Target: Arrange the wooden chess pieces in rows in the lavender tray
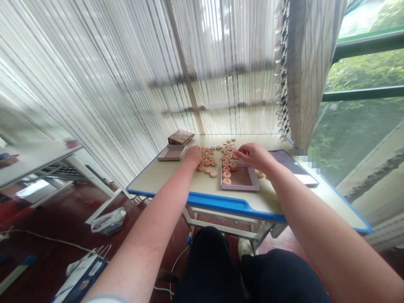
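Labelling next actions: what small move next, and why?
Probably the right hand should bring one of the loose pieces into the near tray: its fingers are beside that pile, and red-marked pieces line the tray's left side with bare floor beside them.

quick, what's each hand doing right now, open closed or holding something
Left hand: at the round pieces, grip cannot be told.
Right hand: beside pieces beyond the open box, grip cannot be told.
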The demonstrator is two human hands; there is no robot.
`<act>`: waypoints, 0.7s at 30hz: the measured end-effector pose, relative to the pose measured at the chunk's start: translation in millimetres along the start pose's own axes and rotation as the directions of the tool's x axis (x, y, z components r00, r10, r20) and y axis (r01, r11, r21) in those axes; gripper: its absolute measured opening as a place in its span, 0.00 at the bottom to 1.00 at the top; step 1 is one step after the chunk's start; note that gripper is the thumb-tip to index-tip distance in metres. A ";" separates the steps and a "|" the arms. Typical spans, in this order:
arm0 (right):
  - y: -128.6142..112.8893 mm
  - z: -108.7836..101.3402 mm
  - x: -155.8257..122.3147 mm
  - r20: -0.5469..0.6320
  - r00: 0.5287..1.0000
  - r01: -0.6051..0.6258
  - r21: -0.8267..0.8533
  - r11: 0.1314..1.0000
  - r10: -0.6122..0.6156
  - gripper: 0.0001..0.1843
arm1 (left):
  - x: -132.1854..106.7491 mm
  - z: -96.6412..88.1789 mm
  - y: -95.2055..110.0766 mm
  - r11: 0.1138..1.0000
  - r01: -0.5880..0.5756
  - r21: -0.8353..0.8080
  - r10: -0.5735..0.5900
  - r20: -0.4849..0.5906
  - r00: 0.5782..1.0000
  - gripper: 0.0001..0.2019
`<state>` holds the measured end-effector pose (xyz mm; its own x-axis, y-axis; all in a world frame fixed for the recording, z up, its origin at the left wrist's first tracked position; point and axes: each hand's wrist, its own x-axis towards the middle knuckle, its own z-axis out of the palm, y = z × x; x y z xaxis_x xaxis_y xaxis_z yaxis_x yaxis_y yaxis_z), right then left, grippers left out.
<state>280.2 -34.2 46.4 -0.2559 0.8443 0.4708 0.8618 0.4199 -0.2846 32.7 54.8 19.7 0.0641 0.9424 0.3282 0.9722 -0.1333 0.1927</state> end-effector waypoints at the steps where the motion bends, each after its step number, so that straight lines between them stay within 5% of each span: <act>1: 0.2 0.3 0.0 0.002 1.000 0.002 0.002 1.000 -0.002 0.21 | -0.2 0.1 0.0 1.000 0.013 -0.010 -0.013 -0.011 1.000 0.15; 8: -0.4 0.5 -0.7 0.004 1.000 -0.004 -0.002 1.000 0.004 0.20 | -1.3 -2.6 1.0 0.991 -0.003 -0.133 -0.013 -0.113 0.993 0.12; 12: 1.1 0.2 -1.1 -0.004 1.000 0.001 0.010 1.000 -0.001 0.20 | -0.9 -5.7 6.6 0.921 -0.068 -0.383 -0.006 -0.190 0.982 0.08; 15: 3.2 3.2 0.0 -0.005 1.000 0.003 0.009 1.000 -0.003 0.19 | -2.8 -5.3 15.4 0.734 -0.080 -0.674 0.012 -0.105 0.994 0.10; 21: -3.5 15.9 2.9 -0.058 0.998 0.043 0.040 0.998 -0.040 0.16 | -18.9 -6.5 40.8 0.146 0.096 -0.985 0.199 0.125 0.972 0.14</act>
<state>269.5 -27.9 35.5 -0.2648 0.8062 0.5291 0.8319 0.4685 -0.2975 69.7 29.5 27.4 0.2834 0.9279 0.2421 -0.0739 -0.2306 0.9702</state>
